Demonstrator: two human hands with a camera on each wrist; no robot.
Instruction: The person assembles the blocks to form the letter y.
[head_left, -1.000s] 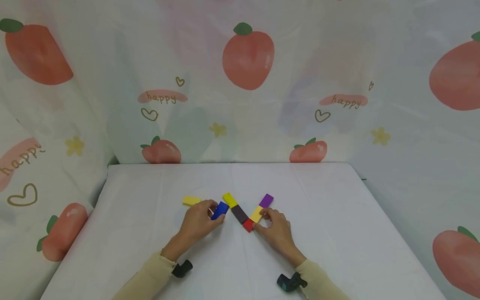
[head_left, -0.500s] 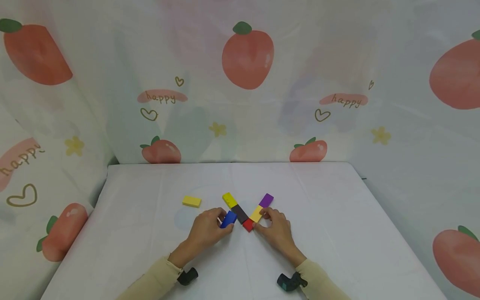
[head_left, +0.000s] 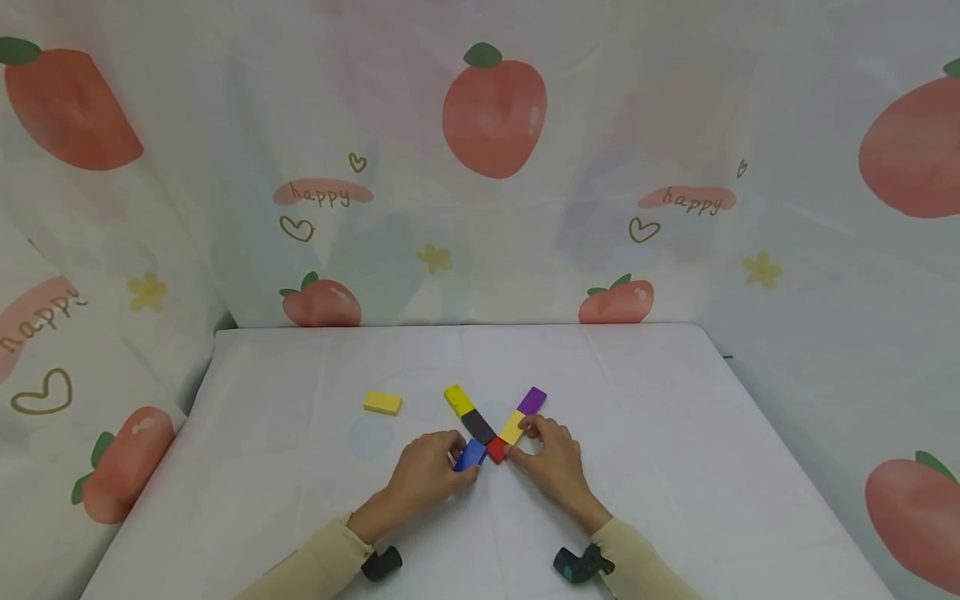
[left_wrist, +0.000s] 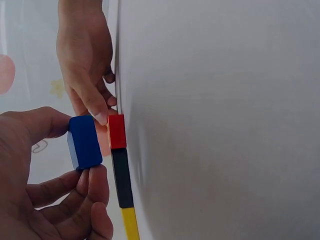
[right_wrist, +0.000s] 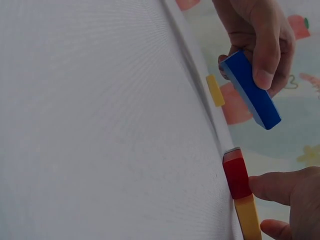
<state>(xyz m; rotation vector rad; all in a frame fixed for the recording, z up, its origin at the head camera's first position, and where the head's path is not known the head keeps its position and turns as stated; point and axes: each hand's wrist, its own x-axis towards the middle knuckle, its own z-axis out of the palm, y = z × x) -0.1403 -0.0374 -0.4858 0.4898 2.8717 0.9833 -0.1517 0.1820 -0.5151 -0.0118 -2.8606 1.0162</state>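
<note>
My left hand (head_left: 426, 471) pinches a blue block (head_left: 471, 455) between thumb and fingers. In the left wrist view, the blue block (left_wrist: 86, 142) hangs beside a red block (left_wrist: 117, 131), tilted in the head view. Blocks laid end to end form a V on the table: bright yellow (head_left: 459, 400) and black (head_left: 478, 427) run down to the red block (head_left: 497, 451) at the point; light yellow (head_left: 512, 427) and purple (head_left: 533, 401) make the right arm. My right hand (head_left: 555, 462) rests against the V's right side, one digit touching the red block, other fingertips beside the light yellow one.
A loose yellow block (head_left: 382, 403) lies to the left of the V. The white table (head_left: 675, 467) meets a fruit-patterned cloth (head_left: 495, 233) at its back edge. Black wrist cameras (head_left: 382, 564) sit at both sleeves.
My left hand has carried the blue block right and toward me, from beside the bright yellow block to just left of the red one. The right hand stays in place.
</note>
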